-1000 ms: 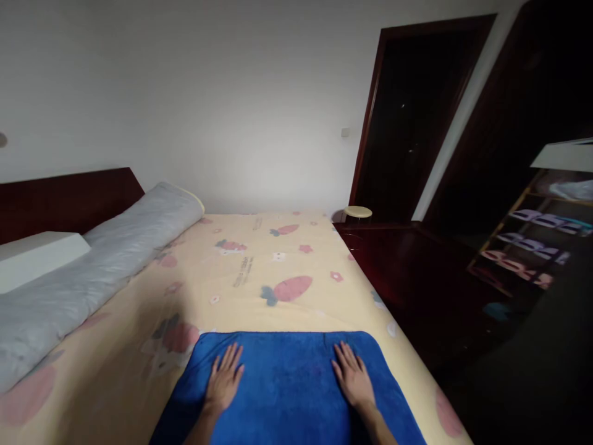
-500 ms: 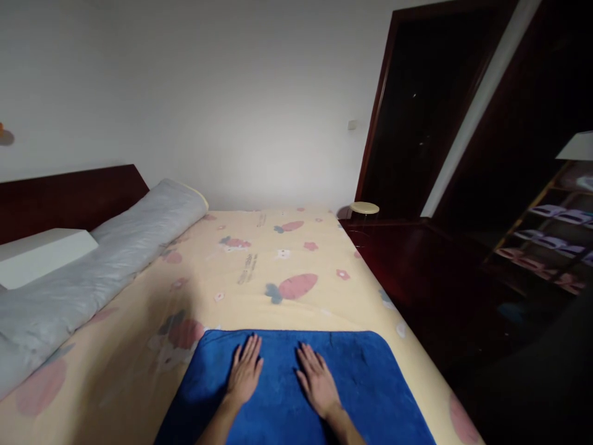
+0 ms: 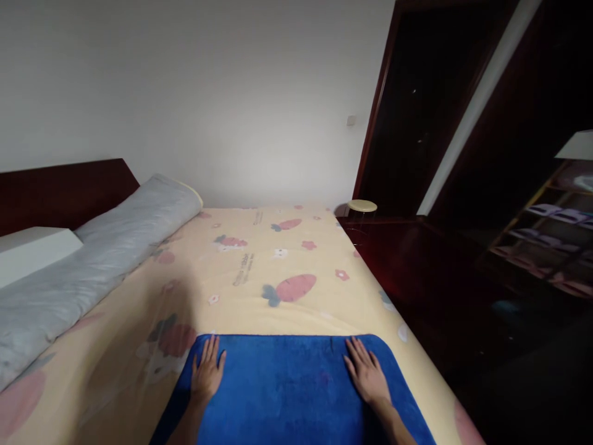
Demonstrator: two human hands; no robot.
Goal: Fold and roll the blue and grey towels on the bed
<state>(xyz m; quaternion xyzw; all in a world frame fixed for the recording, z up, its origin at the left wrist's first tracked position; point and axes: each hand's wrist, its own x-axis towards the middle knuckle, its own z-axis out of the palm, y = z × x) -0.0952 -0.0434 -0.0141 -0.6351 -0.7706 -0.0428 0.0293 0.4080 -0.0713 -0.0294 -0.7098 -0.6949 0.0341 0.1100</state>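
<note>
A blue mat [image 3: 282,383] with rounded far corners and a plush-looking surface lies spread on the bed [image 3: 259,315]. Near its far left corner, my left hand [image 3: 208,372] rests palm down, fingers stretched out. My right hand [image 3: 368,372] lies flat close to the far right corner, its fingers pointing toward the mat's far edge. Neither hand holds anything. A few dark marks show on the mat near its far edge, beside my right hand. The near part of the mat runs out of view.
A long grey bolster-like roll [image 3: 134,228] lies along the left, by the dark headboard [image 3: 65,191] and a white box-like object [image 3: 37,250]. Past the bed's right edge are a round stool [image 3: 362,206], a dark door [image 3: 417,111] and a shoe rack [image 3: 546,228].
My hands have slid apart over the mat, the left toward its left side and the right toward its right side. The mat's surface looks smoother between them.
</note>
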